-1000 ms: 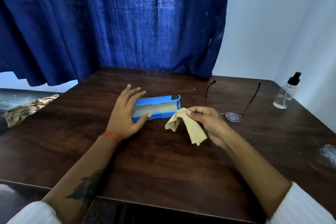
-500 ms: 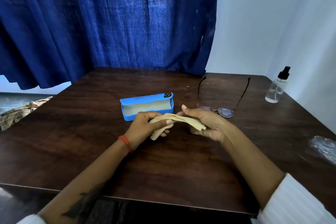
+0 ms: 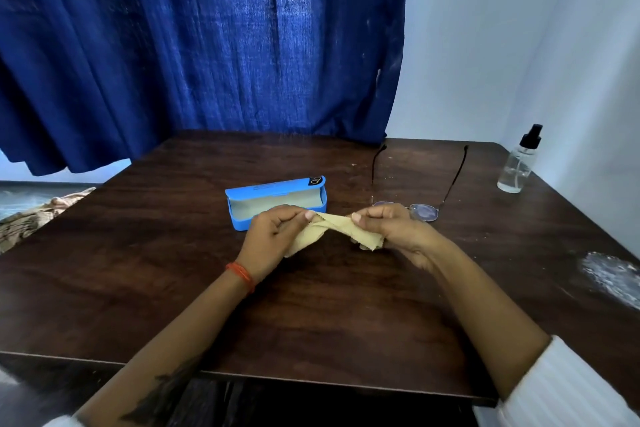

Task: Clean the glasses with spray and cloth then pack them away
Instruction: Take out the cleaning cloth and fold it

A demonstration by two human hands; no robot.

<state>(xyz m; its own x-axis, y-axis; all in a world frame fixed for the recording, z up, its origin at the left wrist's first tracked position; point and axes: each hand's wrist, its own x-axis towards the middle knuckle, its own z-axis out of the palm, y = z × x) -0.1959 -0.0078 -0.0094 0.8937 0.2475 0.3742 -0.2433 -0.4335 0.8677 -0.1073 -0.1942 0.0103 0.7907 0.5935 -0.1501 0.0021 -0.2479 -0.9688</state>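
Note:
A small beige cloth [image 3: 337, 229] is stretched and twisted between both hands above the table's middle. My left hand [image 3: 273, 236] pinches its left end, my right hand [image 3: 394, 229] pinches the right end. Just behind my left hand lies an open blue glasses case [image 3: 277, 199] with a pale lining and nothing visible inside. The glasses [image 3: 424, 210] lie lens-down behind my right hand, temples unfolded and pointing away; one lens is hidden by the hand. A clear spray bottle [image 3: 517, 163] with a black top stands at the far right of the table.
The dark wooden table [image 3: 311, 305] has a white powdery smear [image 3: 613, 276] near its right edge. A blue curtain [image 3: 207, 45] hangs behind, a white wall is on the right. A patterned fabric [image 3: 31, 215] lies off the table's left side.
My left hand left the case and took hold of the cloth's free end. Both hands now pull the cloth out between them. The view has shifted slightly right.

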